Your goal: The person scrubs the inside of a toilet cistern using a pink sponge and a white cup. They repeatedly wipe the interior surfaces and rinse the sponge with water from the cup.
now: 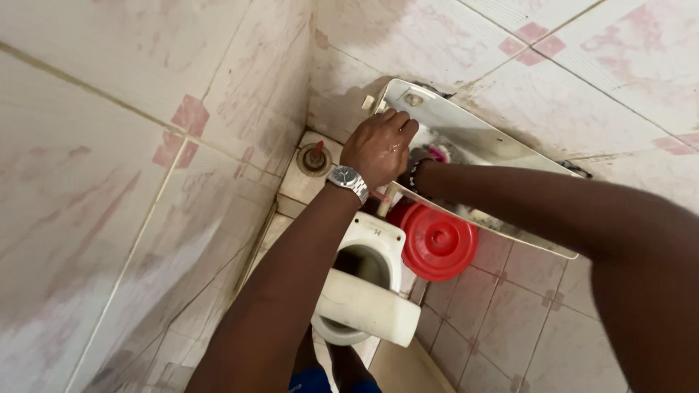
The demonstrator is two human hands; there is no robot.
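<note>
Cistern [473, 138]: lid off, tank open.
Left hand [378, 149]: grips the tank's rim.
Right hand: reaches inside, hidden; grip cannot be told.
Progress: inside work under way; lid not yet back.

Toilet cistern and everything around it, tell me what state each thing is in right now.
Cistern: open, no lid on it.
Left hand: rests on the cistern rim, fingers curled over the edge.
Right hand: reaches down inside the cistern, hidden from view.
Wristwatch: worn on the left wrist.
Toilet bowl: seat raised.
Red lid: lying beside the bowl, under the cistern.
</note>
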